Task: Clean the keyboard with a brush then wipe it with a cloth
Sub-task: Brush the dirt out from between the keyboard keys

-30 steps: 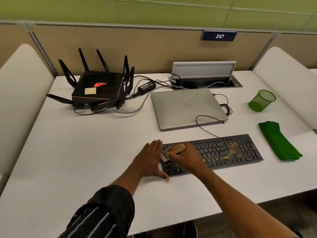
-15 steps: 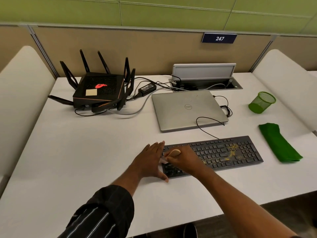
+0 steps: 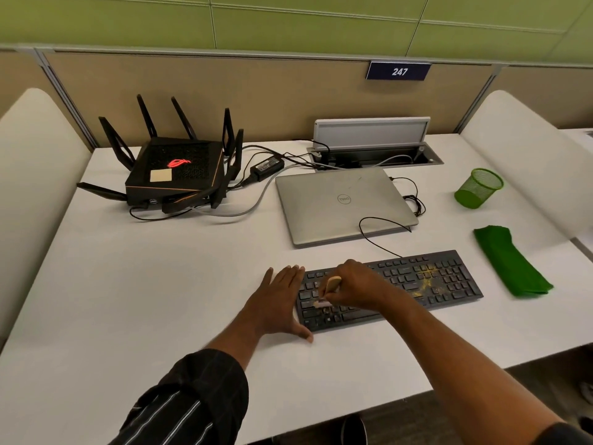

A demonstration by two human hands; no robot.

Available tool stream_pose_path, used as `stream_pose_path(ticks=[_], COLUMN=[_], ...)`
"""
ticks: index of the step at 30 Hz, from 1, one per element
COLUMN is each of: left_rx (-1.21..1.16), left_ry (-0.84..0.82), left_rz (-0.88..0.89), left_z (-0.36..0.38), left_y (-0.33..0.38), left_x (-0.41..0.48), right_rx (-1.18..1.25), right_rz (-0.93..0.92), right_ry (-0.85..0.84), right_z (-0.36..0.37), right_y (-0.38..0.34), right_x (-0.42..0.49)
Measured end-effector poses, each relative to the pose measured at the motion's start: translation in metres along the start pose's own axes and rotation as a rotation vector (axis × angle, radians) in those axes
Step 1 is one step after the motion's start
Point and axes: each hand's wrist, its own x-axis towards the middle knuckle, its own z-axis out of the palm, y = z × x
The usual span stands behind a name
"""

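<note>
Keyboard (image 3: 405, 285) — one, brush (image 3: 333, 283) one, cloth (image 3: 510, 264) one

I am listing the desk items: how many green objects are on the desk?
2. A green mesh cup is at the far right; a folded green cloth lies right of the keyboard. None seems hidden.

Most of the brush (image 3: 333, 283) is buried in the right hand (image 3: 356, 289), with only the handle tip and bristle end showing. The same hand hides the keys under it on the keyboard (image 3: 449, 281), legends too small to read. Striped sleeve (image 3: 192, 403) runs off the bottom edge; dark round object (image 3: 353, 428) below the desk is cut off, unidentifiable.
</note>
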Motion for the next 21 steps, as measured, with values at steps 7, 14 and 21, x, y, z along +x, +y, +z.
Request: stream_pose_path(ticks=[7,14,21], left_rx=[-0.025,-0.042,-0.034], left_ry=[0.028,0.044,0.082], left_rz=[0.006,0.006,0.038], left_z=[0.001,0.006,0.005], left_y=[0.003,0.004,0.020], left_x=[0.002,0.002,0.012], right_rx=[0.103,-0.093,0.048], right_rz=[-0.019,0.050,0.048], right_ry=[0.016,-0.029,0.018], right_z=[-0.002,-0.008,-0.013], right_y=[-0.010,0.010,0.002], right_x=[0.001,0.003,0.000])
